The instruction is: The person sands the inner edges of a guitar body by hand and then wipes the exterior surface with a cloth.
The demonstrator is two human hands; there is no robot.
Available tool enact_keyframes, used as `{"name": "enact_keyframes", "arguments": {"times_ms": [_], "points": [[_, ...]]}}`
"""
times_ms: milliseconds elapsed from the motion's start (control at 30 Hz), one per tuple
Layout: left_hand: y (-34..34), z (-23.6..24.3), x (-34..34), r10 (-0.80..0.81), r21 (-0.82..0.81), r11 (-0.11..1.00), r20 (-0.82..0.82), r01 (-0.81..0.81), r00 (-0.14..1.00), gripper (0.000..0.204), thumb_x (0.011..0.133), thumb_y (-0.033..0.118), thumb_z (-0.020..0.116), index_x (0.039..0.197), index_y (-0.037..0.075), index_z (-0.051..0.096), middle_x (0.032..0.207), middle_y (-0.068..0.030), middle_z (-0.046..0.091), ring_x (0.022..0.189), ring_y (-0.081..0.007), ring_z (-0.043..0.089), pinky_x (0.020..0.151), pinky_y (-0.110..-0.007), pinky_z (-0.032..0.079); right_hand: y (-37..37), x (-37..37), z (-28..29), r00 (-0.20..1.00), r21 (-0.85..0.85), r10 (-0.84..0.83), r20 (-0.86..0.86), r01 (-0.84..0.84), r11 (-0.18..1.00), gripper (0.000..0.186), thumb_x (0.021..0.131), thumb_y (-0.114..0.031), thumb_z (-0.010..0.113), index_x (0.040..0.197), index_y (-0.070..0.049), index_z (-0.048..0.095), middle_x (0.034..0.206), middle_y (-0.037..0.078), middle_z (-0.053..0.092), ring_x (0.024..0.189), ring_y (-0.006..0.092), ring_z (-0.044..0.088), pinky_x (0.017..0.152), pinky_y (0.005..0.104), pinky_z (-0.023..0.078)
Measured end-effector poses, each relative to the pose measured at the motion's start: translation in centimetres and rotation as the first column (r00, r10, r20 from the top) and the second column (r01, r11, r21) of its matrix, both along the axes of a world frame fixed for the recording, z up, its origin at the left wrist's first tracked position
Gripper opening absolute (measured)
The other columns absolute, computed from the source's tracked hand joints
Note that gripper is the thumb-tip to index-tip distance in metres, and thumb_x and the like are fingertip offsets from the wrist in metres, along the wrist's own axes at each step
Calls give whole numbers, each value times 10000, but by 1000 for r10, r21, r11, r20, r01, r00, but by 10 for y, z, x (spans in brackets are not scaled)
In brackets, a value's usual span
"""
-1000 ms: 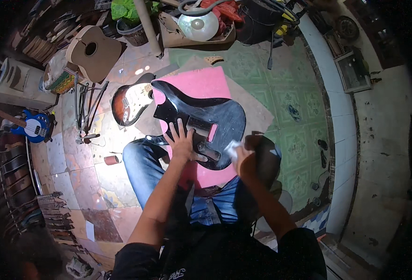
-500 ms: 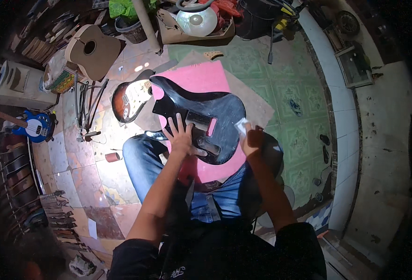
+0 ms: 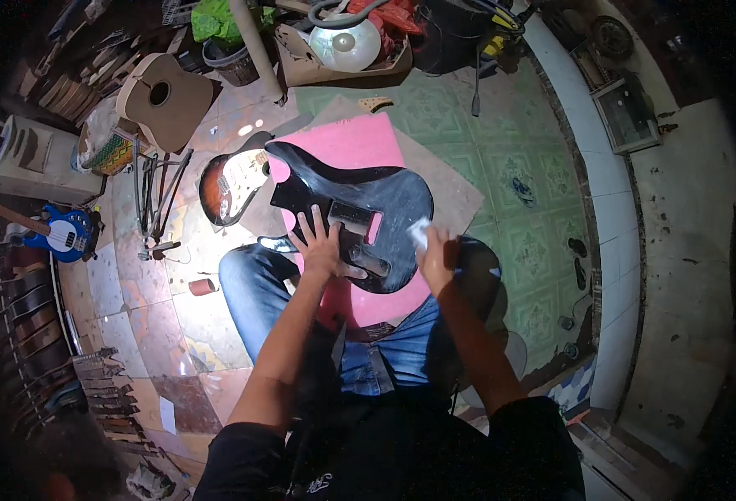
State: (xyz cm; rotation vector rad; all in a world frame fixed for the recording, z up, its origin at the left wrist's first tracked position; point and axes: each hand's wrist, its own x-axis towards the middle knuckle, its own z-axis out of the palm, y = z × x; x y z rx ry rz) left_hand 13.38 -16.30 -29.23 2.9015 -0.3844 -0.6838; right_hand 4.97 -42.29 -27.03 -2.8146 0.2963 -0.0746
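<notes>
The left hand [image 3: 322, 246] lay flat, fingers spread, pinning the black guitar body [image 3: 360, 209]; the right hand [image 3: 435, 259], clenched on a white cloth [image 3: 419, 231], probably needed light, even strokes.

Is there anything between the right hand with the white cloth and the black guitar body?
Nothing visible. The right hand presses the white cloth against the right edge of the black guitar body; the left hand lies flat on its middle.

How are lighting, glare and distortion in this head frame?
Head view: strong fisheye bending at the rim, dark vignetted corners; bright glare on the floor tiles left of the black guitar body; left hand sharp, right hand and white cloth slightly blurred.
</notes>
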Motion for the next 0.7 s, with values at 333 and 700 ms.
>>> {"name": "enact_keyframes", "arguments": {"times_ms": [333,700], "points": [[-10,14,6,-25,19,999,-33,25,999,1487,365,830,852,1587,178,310,1700,-261,-86,1527,-566,-110,1116,-818,-18,6,-19,1,995,50,41,96,-46,998,442,745,-79,740,1172,-125,637,1219,141,576,1176,393,508,979,519,390],[2,16,-5,-32,4,999,13,32,999,1520,377,839,843,1628,206,254,1703,-250,-99,1534,-549,-113,1125,-806,-3,27,-47,-10,979,74,174,106,-182,980,501,719,-89,779,1194,-132,624,1224,138,575,1161,384,530,981,528,400]]}}
